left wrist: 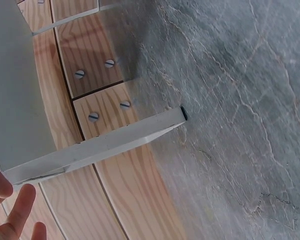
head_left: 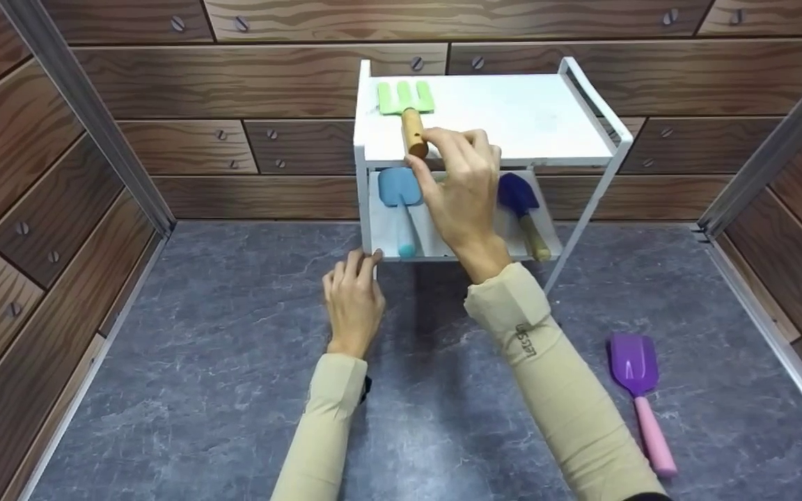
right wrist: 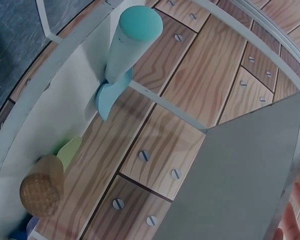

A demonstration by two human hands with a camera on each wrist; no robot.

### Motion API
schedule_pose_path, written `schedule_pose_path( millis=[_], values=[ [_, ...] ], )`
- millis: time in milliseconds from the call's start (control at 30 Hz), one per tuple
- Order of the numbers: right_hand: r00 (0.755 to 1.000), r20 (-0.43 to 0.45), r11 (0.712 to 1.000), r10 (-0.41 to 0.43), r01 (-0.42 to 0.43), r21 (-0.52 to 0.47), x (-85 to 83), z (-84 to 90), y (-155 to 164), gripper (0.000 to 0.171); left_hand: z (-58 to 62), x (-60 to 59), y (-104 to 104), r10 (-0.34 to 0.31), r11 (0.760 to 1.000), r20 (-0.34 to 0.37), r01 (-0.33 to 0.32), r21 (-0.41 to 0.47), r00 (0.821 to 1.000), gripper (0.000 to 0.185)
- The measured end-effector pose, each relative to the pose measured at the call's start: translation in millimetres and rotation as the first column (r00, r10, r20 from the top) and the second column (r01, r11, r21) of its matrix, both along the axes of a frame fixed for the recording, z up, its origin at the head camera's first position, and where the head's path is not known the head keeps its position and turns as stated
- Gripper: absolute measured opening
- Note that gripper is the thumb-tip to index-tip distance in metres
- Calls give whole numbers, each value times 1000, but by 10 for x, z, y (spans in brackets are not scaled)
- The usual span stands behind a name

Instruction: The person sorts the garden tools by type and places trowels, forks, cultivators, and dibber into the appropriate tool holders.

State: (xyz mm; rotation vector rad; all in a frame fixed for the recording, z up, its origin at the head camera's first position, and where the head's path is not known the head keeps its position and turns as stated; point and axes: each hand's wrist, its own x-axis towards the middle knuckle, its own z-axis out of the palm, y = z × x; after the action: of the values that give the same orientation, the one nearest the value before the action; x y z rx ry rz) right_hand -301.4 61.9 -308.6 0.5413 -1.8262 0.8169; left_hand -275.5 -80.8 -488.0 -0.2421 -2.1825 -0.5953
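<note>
The right hand (head_left: 464,195) reaches over the front edge of the white rack (head_left: 603,132), and its fingers (head_left: 443,142) are curled round the wooden handle end of the green fork (head_left: 406,104). The fork lies flat on the rack's top shelf at its left side, prongs pointing toward the wooden wall (head_left: 262,69). The left hand (head_left: 352,299) rests low at the rack's front left corner, its fingers fairly straight and touching the edge of the lower shelf, gripping nothing. On that lower shelf lie a light blue shovel (head_left: 401,198) to the left of the right wrist and a dark blue shovel (head_left: 521,209) to its right, well apart from each other. A purple shovel (head_left: 638,386) with a pink handle lies on the grey tabletop (head_left: 199,362), off to the right of the right sleeve (head_left: 554,376).
</note>
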Motion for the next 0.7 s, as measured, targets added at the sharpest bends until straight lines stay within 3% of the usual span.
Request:
schedule_pose_path(
  millis=[700],
  values=[
    [997, 66, 994, -39, 31, 109, 20, 42, 4, 24, 22, 2, 8, -2, 1000, -4, 2, 11, 1000, 29]
  ],
)
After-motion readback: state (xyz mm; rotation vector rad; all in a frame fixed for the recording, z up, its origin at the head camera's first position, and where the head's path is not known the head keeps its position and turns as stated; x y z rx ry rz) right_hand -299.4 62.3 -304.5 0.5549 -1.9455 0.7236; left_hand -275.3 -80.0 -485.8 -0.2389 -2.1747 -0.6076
